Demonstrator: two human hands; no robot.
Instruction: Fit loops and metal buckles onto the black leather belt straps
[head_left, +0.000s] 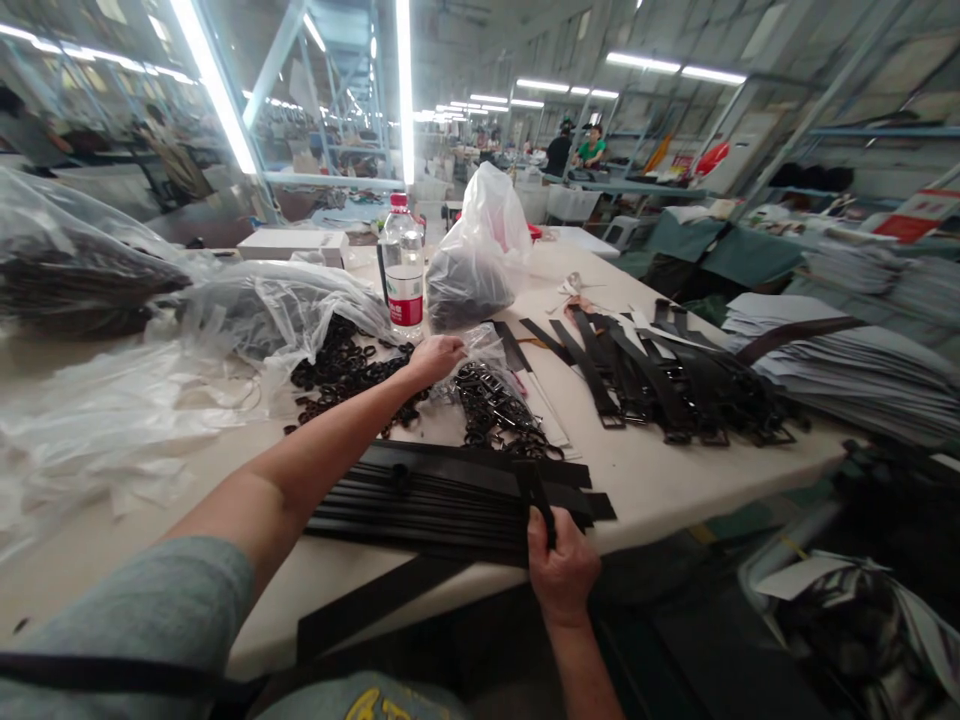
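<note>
My left hand (437, 358) is stretched forward over the table, its fingers closed at the edge of a clear plastic bag (489, 346). Metal buckles (499, 405) spill from that bag. Just left of them lies a heap of small black belt loops (349, 375), partly behind my left forearm. At the table's near edge my right hand (562, 565) grips a black belt strap (534, 490), thumb on top. The held strap stands up over a stack of flat black straps (427, 500) lying crosswise in front of me. One more loose strap (375, 600) sticks out below the stack.
A water bottle (405, 270) with a red cap and a white plastic bag (480, 250) stand behind the loops. Buckled belts (660, 370) lie in a pile to the right, beside stacked grey sheets (847, 360). Plastic-wrapped bundles (82, 260) fill the left side.
</note>
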